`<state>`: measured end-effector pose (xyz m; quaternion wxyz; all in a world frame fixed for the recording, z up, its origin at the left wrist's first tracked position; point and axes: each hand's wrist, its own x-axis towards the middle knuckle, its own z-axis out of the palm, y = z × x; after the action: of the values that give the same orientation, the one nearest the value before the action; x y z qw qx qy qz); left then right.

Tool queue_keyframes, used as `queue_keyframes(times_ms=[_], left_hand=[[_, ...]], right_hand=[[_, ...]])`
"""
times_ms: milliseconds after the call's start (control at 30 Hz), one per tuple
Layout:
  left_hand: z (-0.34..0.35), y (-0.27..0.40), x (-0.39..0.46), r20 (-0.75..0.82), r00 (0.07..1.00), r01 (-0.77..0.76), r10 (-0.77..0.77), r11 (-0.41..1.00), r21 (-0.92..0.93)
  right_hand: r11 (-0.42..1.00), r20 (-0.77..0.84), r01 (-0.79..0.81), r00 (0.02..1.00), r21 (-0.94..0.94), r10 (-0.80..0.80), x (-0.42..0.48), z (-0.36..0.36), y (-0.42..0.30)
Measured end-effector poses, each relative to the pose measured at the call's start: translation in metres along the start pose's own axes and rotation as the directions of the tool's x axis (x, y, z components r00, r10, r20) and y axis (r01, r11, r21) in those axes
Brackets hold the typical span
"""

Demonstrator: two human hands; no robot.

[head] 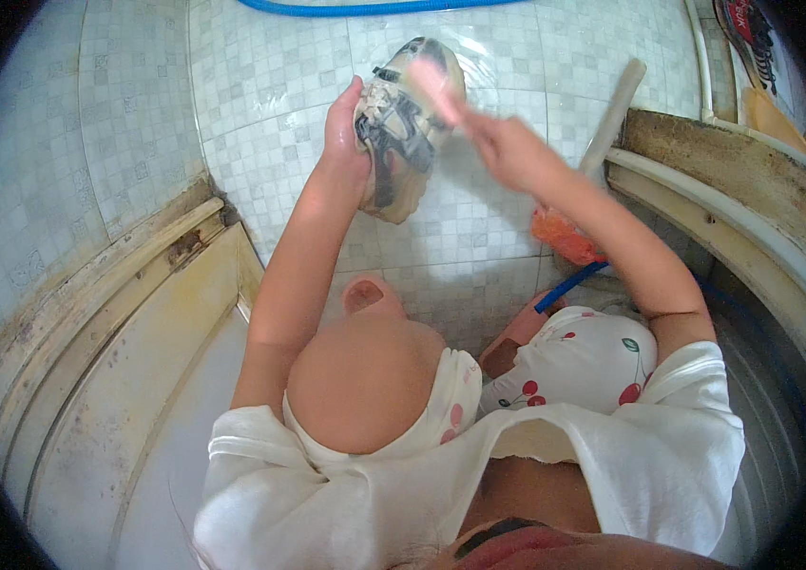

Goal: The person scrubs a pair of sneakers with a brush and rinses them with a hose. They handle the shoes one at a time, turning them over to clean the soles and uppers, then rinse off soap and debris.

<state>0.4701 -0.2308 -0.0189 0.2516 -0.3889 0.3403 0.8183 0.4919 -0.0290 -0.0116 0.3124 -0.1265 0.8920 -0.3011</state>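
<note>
My left hand [347,132] grips a cream and dark-grey sneaker [403,142] by its side, out in front of me above the tiled floor. The sneaker is tilted with its upper facing me, and whitish foam-like patches show on it. In my right hand [517,153] is a pink brush [437,89], blurred, its head over the front part of the shoe. The bristles are hidden behind the brush's back, so whether they touch the shoe is unclear.
A blue hose [374,8] curves along the far edge; a short blue tube [570,286] shows near my right foot. An orange-red plastic bag [567,239] lies beneath my right forearm. Stained door frames [111,285] flank both sides. Pink slippers [374,296] are on my feet.
</note>
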Motion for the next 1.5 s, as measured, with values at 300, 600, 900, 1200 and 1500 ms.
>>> queue_keyframes(times_ms=[300, 600, 900, 1200, 1500], left_hand=[[-0.001, -0.005, 0.006, -0.114, 0.992, -0.066, 0.054, 0.993, -0.101], [0.025, -0.011, -0.051, 0.171, 0.93, -0.329, 0.326, 0.944, -0.013], [-0.015, -0.016, -0.038, 0.341, 0.843, -0.526, 0.416, 0.503, 0.686], [-0.051, -0.074, 0.002, 0.423, 0.9, -0.412, 0.105, -0.112, 0.904], [-0.044, -0.076, 0.021, 0.542, 0.829, -0.535, 0.137, -0.087, 0.84]], right_hand=[[0.98, -0.076, 0.192, 0.979, 0.059, -0.188, -0.014, 0.013, -0.021], [0.831, -0.485, 0.539, 0.695, -0.137, -0.531, -0.012, -0.016, -0.023], [0.981, -0.27, 0.176, 0.952, 0.088, -0.146, -0.009, -0.042, -0.059], [0.977, -0.198, 0.196, 0.964, 0.085, -0.176, -0.021, -0.026, -0.065], [0.997, -0.178, -0.036, 0.983, 0.072, 0.049, -0.004, -0.012, -0.05]])
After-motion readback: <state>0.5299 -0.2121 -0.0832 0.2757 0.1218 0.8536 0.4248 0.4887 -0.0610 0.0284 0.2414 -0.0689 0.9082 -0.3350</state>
